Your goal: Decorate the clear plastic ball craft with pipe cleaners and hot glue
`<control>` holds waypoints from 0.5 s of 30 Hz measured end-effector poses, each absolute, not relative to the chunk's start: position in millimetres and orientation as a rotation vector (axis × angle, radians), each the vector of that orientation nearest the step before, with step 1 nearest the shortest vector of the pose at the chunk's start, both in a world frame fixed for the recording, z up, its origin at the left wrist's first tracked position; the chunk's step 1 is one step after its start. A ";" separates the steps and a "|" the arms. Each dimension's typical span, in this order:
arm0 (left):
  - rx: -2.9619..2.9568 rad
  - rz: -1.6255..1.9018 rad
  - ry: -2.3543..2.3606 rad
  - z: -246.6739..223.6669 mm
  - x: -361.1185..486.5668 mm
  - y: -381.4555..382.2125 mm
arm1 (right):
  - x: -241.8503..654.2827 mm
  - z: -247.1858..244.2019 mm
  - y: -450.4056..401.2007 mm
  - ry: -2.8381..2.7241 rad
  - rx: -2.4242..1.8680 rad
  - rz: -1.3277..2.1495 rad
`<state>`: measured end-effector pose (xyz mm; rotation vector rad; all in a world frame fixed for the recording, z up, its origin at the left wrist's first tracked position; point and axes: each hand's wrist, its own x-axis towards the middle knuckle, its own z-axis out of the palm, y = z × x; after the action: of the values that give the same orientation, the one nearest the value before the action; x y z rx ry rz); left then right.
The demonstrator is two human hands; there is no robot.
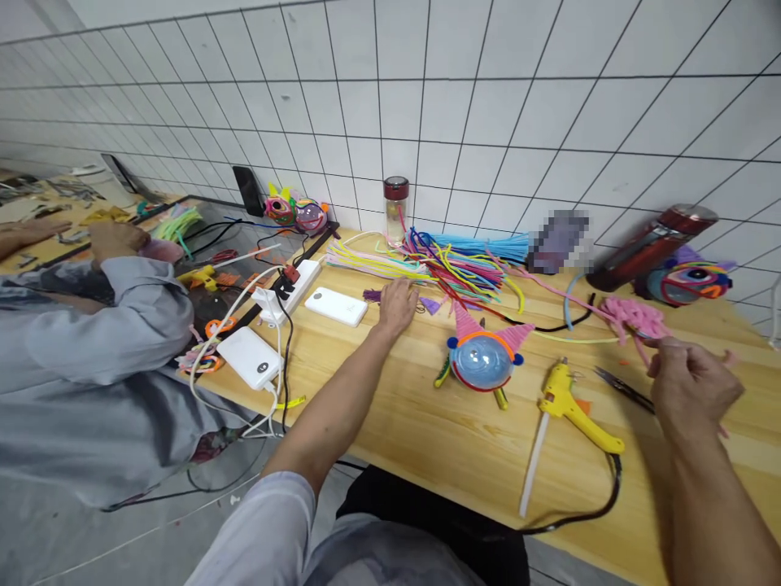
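Observation:
My left hand (399,308) rests on the wooden table beside purple pipe cleaner pieces (430,305); its fingers point down and what is under them is hidden. Over at the right, my right hand (694,389) has its fingers closed at the edge of a pink pipe cleaner bundle (635,316), pinching a pink strand. Between the hands stands a clear round ball (482,362) with pink pointed ears, blue dots and a red curved strip. A yellow glue gun (565,399) lies right of the ball, and dark scissors (623,388) lie near my right hand.
Colourful pipe cleaners (464,264) are piled at the back, near a glass bottle (396,213). A dark red flask (650,248) leans at the back right. White power banks (335,306), a power strip (293,289) and cables are at the left. Another person's sleeve (146,305) is farther left.

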<state>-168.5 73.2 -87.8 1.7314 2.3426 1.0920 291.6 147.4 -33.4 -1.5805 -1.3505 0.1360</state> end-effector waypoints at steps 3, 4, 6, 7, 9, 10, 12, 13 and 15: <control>1.725 1.083 2.361 -86.5 -169.6 71.7 | 282.2 -27.0 138.1 -1.326 -1.496 0.241; 1.723 1.077 2.364 -86.2 -170.0 71.2 | 280.0 -26.1 136.0 -1.321 -1.481 0.239; 1.720 1.065 2.366 -86.3 -170.5 70.9 | 277.6 -27.1 134.1 -1.335 -1.454 0.226; 1.718 1.060 2.366 -86.6 -170.7 71.2 | 277.1 -28.5 134.3 -1.346 -1.439 0.225; 1.712 1.057 2.364 -88.1 -171.2 72.4 | 277.0 -32.0 135.9 -1.364 -1.407 0.241; 1.709 1.058 2.362 -89.0 -171.6 73.3 | 277.0 -33.3 136.9 -1.370 -1.398 0.255; 1.709 1.063 2.355 -90.9 -172.5 75.2 | 276.9 -33.7 138.6 -1.364 -1.399 0.275; 1.712 1.066 2.348 -91.5 -172.9 76.0 | 276.8 -32.7 138.9 -1.356 -1.406 0.278; 1.721 1.080 2.333 -91.8 -173.0 76.8 | 276.8 -29.2 137.8 -1.347 -1.414 0.270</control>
<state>-173.0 76.8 -91.8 1.7206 2.3335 1.0797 276.8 137.8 -29.2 -1.4138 -1.3469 0.2700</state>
